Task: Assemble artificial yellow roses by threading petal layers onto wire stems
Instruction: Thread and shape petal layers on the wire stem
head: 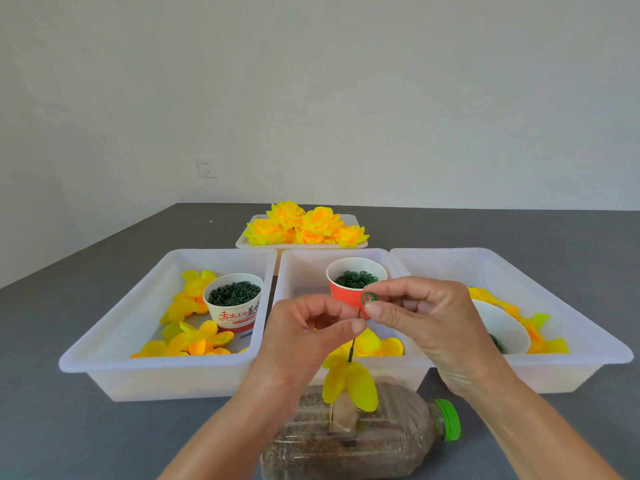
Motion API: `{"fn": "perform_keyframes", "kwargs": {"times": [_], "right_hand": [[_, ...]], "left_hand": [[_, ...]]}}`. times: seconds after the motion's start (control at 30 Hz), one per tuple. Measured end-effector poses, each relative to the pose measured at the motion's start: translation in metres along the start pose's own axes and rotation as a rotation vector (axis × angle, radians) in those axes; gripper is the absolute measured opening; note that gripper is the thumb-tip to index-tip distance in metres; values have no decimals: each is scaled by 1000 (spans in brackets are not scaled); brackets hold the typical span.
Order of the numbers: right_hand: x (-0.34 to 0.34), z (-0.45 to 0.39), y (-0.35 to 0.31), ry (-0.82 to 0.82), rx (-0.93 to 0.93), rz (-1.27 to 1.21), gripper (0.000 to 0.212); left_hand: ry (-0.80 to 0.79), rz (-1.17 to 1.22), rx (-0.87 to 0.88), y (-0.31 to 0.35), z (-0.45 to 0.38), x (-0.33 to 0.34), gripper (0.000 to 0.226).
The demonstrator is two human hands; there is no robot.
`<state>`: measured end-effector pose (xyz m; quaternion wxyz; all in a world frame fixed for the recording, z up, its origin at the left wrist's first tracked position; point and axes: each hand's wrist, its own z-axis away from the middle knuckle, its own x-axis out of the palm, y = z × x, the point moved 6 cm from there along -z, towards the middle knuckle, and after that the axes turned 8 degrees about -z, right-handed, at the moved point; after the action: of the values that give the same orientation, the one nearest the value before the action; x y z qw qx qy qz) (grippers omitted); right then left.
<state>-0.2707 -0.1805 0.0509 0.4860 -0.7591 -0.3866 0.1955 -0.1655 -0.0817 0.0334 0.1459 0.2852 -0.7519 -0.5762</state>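
Pinching a thin green wire stem (354, 341) near its top, the left hand (304, 334) has thumb and forefinger curled tight about it, the other fingers folded in. The right hand (426, 317) pinches a small green ring (369, 298) between thumb and forefinger just above the tip of the stem, apart from it by a hair. Yellow petals (349, 382) hang on the stem lower down, over a plastic bottle (363, 441) lying on its side with a green cap (449, 419); the stem seems to be stuck into the bottle, though the petals hide the join.

Behind the hands stand three white tubs side by side. The left tub (114, 348) holds loose yellow petal layers (187, 327) and a paper cup (233, 301) of dark green pieces. The middle tub (301, 265) holds a red cup (349, 289) of green rings, partly covered by the right hand, and more petals. The right tub (519, 265) holds petals and a white cup (502, 327), mostly screened by the right wrist. Farther back a shallow tray (242, 242) carries finished yellow roses (304, 225). All of it sits on a grey table (69, 427).
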Motion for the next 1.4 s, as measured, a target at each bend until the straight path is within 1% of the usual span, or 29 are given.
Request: {"fn": "perform_keyframes", "kwargs": {"times": [0.2,0.33,0.4,0.57,0.77,0.9,1.03,1.27,1.4], "right_hand": [[5,3,1,-16,-36,81,24],[7,3,4,-29,-46,125,18],[8,3,5,-33,-56,148,21],[9,5,4,-34,-90,188,28],[10,5,1,-34,-112,231,28],[13,5,-2,-44,-123,260,27],[13,5,-2,-37,-108,288,25],[13,6,-2,-30,-68,296,22],[15,7,-2,-45,-66,341,20]], "left_hand": [[-12,49,-7,-2,2,1,9],[-3,56,-24,-6,1,1,7],[1,56,-35,-7,0,0,6],[12,72,-52,-11,1,0,16],[1,83,-47,-11,1,0,24],[-9,99,-44,-11,1,1,18],[1,99,-49,-12,2,-1,20],[-10,92,-50,-12,2,-1,12],[-16,69,-56,-13,4,-1,11]]}}
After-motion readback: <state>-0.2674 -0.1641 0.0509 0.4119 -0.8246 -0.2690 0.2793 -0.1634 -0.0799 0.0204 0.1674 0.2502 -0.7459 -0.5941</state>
